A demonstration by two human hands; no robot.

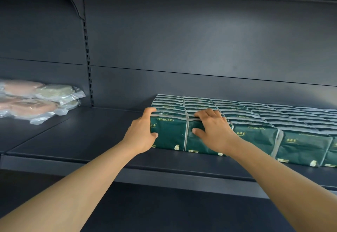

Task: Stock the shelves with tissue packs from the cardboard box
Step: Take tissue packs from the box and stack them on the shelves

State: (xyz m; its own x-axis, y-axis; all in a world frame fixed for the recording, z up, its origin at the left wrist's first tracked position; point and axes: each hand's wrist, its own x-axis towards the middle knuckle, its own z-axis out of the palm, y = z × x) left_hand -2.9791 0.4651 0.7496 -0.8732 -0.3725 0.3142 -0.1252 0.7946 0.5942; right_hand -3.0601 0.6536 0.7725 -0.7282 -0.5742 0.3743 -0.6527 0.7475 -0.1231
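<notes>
Dark blue-grey steel shelving fills the view: a flat shelf (76, 136) runs across the middle of the frame, with a plain back panel (200, 40) behind it and a slotted upright (88, 62) at upper left. The front lip of the shelf cuts across the lower centre, and the whole stretch from centre to left lies bare up to a heap of clear-wrapped pink and pale packets (36, 98) at the left edge. On the right half sit the green tissue packs (255, 120), standing on edge in rows that reach back to the panel; five front faces show along the near edge before the frame cuts them off at right. The left hand (141, 135) grips the end pack (169, 133), fingers curled over its top corner and thumb against its face. The right hand (213, 131) clasps the second pack (193, 140), fingers hooked over the top, thumb pressed on the front.
</notes>
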